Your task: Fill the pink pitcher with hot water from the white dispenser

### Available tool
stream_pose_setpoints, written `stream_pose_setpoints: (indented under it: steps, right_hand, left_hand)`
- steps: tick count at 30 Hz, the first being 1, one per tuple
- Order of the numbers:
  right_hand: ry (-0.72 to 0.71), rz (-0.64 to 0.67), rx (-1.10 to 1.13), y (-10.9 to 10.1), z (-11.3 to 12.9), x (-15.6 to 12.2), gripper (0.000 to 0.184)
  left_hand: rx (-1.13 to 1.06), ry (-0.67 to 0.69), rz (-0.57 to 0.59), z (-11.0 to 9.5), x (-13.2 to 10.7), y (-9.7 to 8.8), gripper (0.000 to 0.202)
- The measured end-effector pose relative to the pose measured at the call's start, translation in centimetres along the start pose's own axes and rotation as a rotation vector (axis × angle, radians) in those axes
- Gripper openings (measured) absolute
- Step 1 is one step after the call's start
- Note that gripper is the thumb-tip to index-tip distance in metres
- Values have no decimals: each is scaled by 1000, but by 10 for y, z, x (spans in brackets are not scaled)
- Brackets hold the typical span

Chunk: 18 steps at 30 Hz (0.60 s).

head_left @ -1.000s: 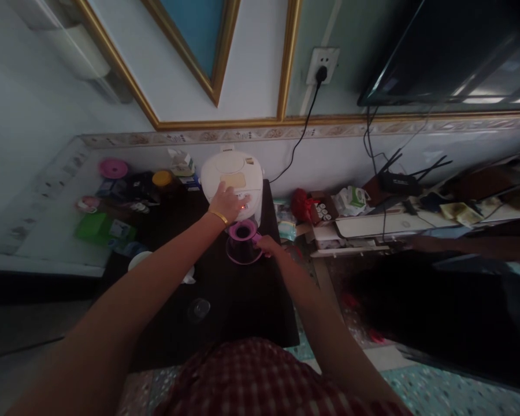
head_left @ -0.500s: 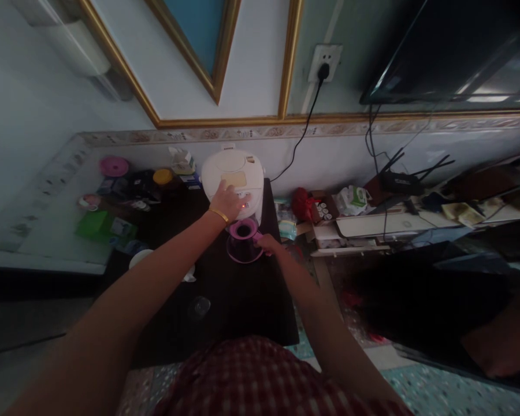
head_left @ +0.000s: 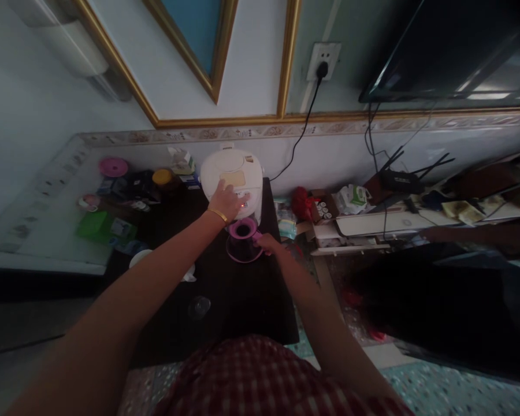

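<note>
One white dispenser (head_left: 233,179) and one purple jug (head_left: 243,241) stand on the dark table (head_left: 238,300). The jug sits upright, mouth up, directly below the dispenser front. The left hand (head_left: 226,202) presses flat on the dispenser top, fingers extended. The right hand (head_left: 267,242) is clamped on the jug handle. Jug contents are too dark to make out.

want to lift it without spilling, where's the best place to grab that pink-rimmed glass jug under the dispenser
Probably by its pink handle, coming from the right. The pink-rimmed jug sits tight against the white dispenser, whose spout blocks the top and back, and the handle sticks out rightward, where the right hand has its grip. The left hand rests on the dispenser's panel.
</note>
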State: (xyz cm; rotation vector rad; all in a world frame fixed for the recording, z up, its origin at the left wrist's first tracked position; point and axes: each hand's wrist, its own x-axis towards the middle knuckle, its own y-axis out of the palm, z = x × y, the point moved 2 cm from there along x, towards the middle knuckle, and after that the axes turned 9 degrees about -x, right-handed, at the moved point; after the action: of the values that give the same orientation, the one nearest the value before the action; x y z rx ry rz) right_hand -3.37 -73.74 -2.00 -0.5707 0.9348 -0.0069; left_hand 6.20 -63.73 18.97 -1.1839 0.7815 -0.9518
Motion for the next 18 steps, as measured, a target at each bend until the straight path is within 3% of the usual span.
stream_pose_setpoints:
  steps: [18]
  right_hand:
    - [-33, -22, -53, -3, 1, -11, 17]
  left_hand:
    - [50, 11, 48, -2, 0, -6, 39]
